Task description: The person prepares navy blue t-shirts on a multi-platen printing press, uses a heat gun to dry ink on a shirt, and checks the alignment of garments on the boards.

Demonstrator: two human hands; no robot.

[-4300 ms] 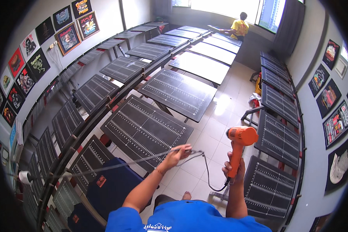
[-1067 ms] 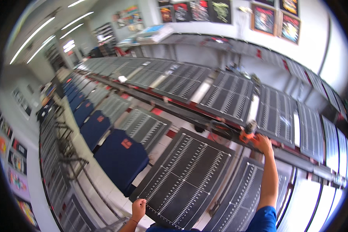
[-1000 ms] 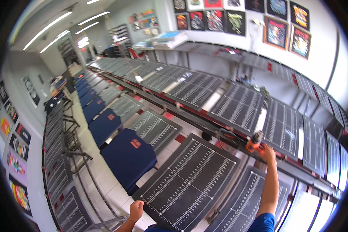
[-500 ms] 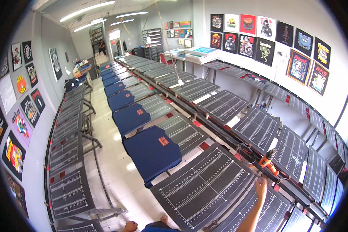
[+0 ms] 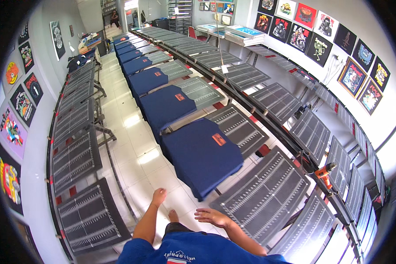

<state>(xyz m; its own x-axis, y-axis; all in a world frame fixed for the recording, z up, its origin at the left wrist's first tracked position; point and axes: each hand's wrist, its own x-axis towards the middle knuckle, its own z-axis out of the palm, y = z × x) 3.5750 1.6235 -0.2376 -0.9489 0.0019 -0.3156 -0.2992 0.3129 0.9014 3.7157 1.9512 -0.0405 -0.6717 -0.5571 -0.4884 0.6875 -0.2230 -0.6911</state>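
My left hand (image 5: 159,196) hangs over the white tiled floor with its fingers curled in, and nothing shows in it. To its right, my right hand (image 5: 212,217) is held open, fingers stretched out, touching nothing. Just ahead of it is the nearest navy-blue T-shirt (image 5: 202,158), stretched over a board, with a small orange-red label near its collar. Beside the right forearm lies a bare black board (image 5: 264,198) with white ruled marks. An orange-and-black heat gun or drill-like tool (image 5: 324,176) rests on the central rail, beyond my right hand.
More navy T-shirts (image 5: 167,102) sit on boards in a row running away from me. Another line of marked boards (image 5: 75,160) stands along the left wall. A cord hangs over the far boards. Stacked frames (image 5: 243,36) lie on a table at the back.
My right hand has left the rail near the orange tool and come back in front of my body. My left hand has risen further into view. The view has shifted, bringing the shirts closer.
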